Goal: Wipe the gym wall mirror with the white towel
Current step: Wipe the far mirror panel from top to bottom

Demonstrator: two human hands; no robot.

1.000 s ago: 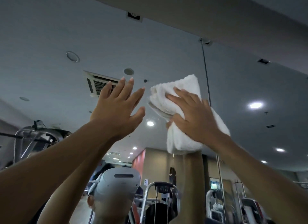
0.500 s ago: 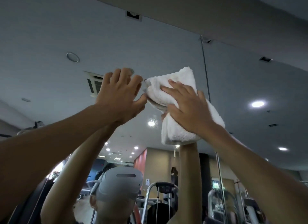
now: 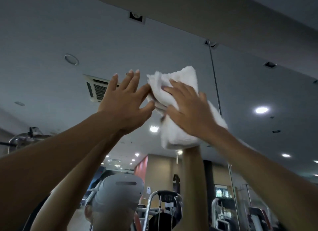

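Fingers [image 3: 173,86] of right hand [image 3: 187,110]: spread flat, pressing white towel [image 3: 180,77] onto mirror [image 3: 154,46]; no curl round it. Left hand [image 3: 123,103]: fingers splayed open, holding nothing, thumb & index tip touching towel's left edge. Towel: white terry, bunched w/ folds, high on glass, just left of vertical panel seam [image 3: 215,76]. Vs 0.5 s ago: left fingers uncurled, spread wider; towel approx same spot. Reflected headset [image 3: 120,191] below.

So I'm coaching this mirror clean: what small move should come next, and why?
Probably slide the white towel sideways toward the mirror seam. The right hand presses it flat on the mirror, the left hand only touches its edge, and glass beyond looks unwiped.
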